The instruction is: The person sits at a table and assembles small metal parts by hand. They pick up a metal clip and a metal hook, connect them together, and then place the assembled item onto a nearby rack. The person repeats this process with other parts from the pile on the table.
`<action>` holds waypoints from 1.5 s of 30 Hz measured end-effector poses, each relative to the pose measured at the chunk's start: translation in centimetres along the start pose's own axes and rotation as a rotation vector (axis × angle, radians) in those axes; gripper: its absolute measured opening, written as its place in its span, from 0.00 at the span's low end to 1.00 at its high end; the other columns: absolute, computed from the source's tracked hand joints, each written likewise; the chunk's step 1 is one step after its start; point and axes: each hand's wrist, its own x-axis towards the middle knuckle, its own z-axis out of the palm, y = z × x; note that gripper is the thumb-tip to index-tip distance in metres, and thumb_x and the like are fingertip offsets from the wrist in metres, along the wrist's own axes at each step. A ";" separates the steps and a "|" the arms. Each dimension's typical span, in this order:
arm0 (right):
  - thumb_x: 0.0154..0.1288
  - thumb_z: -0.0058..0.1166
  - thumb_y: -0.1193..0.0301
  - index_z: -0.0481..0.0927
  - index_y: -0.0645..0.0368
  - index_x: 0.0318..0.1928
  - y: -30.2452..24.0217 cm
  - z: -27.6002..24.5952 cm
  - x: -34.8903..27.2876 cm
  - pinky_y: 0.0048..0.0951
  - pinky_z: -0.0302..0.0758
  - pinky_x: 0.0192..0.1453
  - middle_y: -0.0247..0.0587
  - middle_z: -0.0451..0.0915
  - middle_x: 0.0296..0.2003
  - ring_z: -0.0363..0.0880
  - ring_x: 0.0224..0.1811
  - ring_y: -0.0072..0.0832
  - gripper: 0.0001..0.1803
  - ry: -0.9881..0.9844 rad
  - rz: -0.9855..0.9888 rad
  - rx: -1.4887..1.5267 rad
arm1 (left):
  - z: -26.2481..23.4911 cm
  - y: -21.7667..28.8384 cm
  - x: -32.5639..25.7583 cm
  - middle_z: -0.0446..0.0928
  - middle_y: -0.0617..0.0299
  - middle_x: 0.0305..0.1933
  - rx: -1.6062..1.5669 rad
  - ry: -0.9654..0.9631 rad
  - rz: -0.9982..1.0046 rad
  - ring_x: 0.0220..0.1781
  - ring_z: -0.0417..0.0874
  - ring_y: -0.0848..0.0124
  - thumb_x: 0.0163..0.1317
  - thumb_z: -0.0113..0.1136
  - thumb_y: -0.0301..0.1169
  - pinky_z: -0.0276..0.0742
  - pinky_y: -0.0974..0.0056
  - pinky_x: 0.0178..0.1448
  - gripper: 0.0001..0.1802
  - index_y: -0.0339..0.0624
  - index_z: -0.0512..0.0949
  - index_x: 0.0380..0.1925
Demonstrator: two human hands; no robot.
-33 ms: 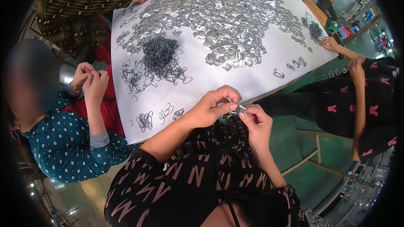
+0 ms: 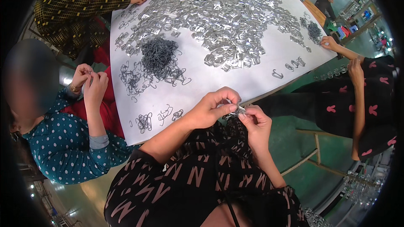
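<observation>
My left hand (image 2: 212, 109) and my right hand (image 2: 254, 122) meet just off the near edge of the white table (image 2: 256, 80). Both pinch one small silver metal clip (image 2: 239, 109) between fingertips, and the fingers hide most of it. A broad heap of silver clips (image 2: 219, 12) covers the far half of the table. A dark pile of wire hooks (image 2: 158, 54) lies left of centre, with loose hooks spread around it. A few small bunches of hooks (image 2: 145, 122) sit close to the near left edge.
A person in a teal dotted top (image 2: 63, 143) works with both hands at the left edge. Another person's yellow-patterned sleeve (image 2: 84, 6) reaches in at the far left. A person in black with pink marks (image 2: 357, 101) sits at the right. A wooden stool frame (image 2: 311, 151) stands below.
</observation>
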 end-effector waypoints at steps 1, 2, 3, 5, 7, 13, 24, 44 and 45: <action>0.57 0.60 0.85 0.78 0.68 0.35 -0.2 0.2 -0.2 0.17 0.70 0.37 0.34 0.76 0.33 0.74 0.33 0.17 0.05 0.002 0.027 -0.032 | 0.1 -0.2 0.0 0.70 0.63 0.45 0.015 -0.017 -0.002 0.47 0.69 0.77 0.67 0.50 0.22 0.67 0.70 0.52 0.03 0.39 0.71 0.39; 0.57 0.60 0.84 0.79 0.68 0.35 -0.3 0.1 -0.2 0.17 0.71 0.38 0.35 0.77 0.34 0.74 0.34 0.17 0.05 -0.011 0.029 -0.038 | 0.2 -0.4 0.1 0.70 0.64 0.45 0.030 -0.034 -0.004 0.46 0.70 0.77 0.67 0.50 0.22 0.67 0.70 0.52 0.03 0.39 0.71 0.40; 0.57 0.60 0.84 0.79 0.68 0.35 -0.3 0.2 -0.1 0.17 0.71 0.38 0.35 0.77 0.33 0.74 0.34 0.17 0.05 -0.004 0.024 -0.048 | 0.3 -0.5 0.1 0.72 0.63 0.43 0.164 -0.016 0.026 0.46 0.71 0.76 0.67 0.50 0.22 0.67 0.70 0.53 0.03 0.38 0.71 0.40; 0.56 0.61 0.83 0.79 0.67 0.34 -0.3 0.3 -0.1 0.17 0.71 0.38 0.35 0.77 0.32 0.74 0.34 0.18 0.05 0.002 0.034 -0.108 | 0.6 -0.3 0.0 0.73 0.62 0.42 0.237 0.024 0.011 0.46 0.72 0.75 0.67 0.49 0.22 0.67 0.69 0.54 0.03 0.37 0.70 0.40; 0.55 0.62 0.83 0.80 0.66 0.34 -0.1 -0.1 0.1 0.18 0.71 0.39 0.35 0.78 0.32 0.75 0.35 0.18 0.05 0.010 0.054 -0.208 | 0.9 -0.1 0.2 0.75 0.60 0.41 0.316 0.049 0.008 0.46 0.74 0.74 0.67 0.48 0.22 0.68 0.68 0.54 0.03 0.37 0.69 0.40; 0.59 0.60 0.74 0.82 0.64 0.34 1.9 -1.9 3.0 0.23 0.70 0.38 0.39 0.79 0.30 0.76 0.34 0.24 0.06 -0.065 -0.002 -0.251 | 1.6 0.2 -0.1 0.77 0.53 0.38 0.380 0.177 0.164 0.40 0.79 0.66 0.66 0.48 0.20 0.74 0.65 0.49 0.03 0.37 0.66 0.39; 0.55 0.63 0.70 0.77 0.62 0.52 7.3 -4.7 18.0 0.37 0.74 0.47 0.51 0.73 0.47 0.78 0.43 0.45 0.23 0.192 0.044 -1.057 | 2.1 -0.8 -0.6 0.76 0.51 0.38 0.409 0.096 0.259 0.39 0.80 0.59 0.63 0.50 0.18 0.75 0.62 0.47 0.06 0.38 0.66 0.37; 0.61 0.58 0.80 0.78 0.66 0.38 0.1 -0.2 2.8 0.19 0.76 0.42 0.40 0.83 0.33 0.80 0.35 0.19 0.06 0.127 0.286 0.169 | 3.3 -2.6 0.4 0.78 0.51 0.33 0.471 0.357 0.175 0.35 0.81 0.58 0.62 0.53 0.19 0.76 0.61 0.42 0.04 0.36 0.70 0.36; 0.61 0.59 0.80 0.78 0.67 0.38 -0.1 -0.4 2.6 0.20 0.76 0.42 0.40 0.83 0.33 0.80 0.36 0.20 0.06 0.131 0.281 0.189 | 3.5 -2.7 0.5 0.77 0.51 0.33 0.492 0.361 0.179 0.34 0.81 0.58 0.62 0.54 0.19 0.76 0.61 0.42 0.05 0.36 0.70 0.36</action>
